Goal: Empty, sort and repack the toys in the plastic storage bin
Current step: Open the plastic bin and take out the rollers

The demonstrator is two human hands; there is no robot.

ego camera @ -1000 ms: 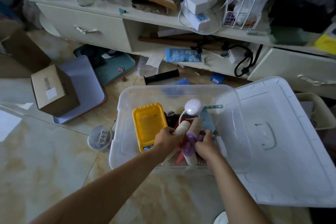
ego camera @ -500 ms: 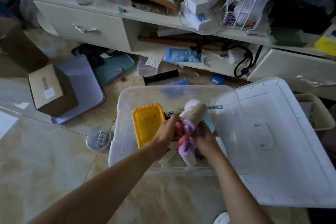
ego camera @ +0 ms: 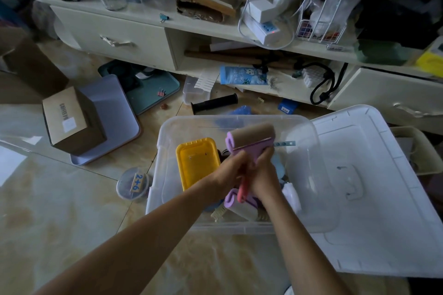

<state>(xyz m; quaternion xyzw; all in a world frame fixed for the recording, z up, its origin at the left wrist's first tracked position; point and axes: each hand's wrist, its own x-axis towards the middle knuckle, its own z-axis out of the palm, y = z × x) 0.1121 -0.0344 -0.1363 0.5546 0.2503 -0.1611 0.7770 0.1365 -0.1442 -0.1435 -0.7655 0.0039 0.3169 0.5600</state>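
We are holding a cluster of toy rollers (ego camera: 250,143) over the middle of the clear plastic bin (ego camera: 309,141), centre of frame. Left hand (ego camera: 227,172) is gripping the bundle from the left, right hand (ego camera: 262,175) is clenching around the handles from the right; both are touching the bundle and each other, so neither is nearer.

The bundle's long axis is running near-vertical in frame: the tan roller head with its purple frame sits at the top, beyond the knuckles, and a purple-and-white roller (ego camera: 242,207) hangs at the bottom, toward us. A pink handle (ego camera: 243,189) shows between the hands.

Count: at least two rollers, maybe three; overlap is hiding the rest. One yellow tray (ego camera: 197,163) is lying in the bin just left of the hands. One white lid (ego camera: 374,175) is lying on the floor at right, touching the bin. One round tub (ego camera: 134,183) is sitting just left of the bin.
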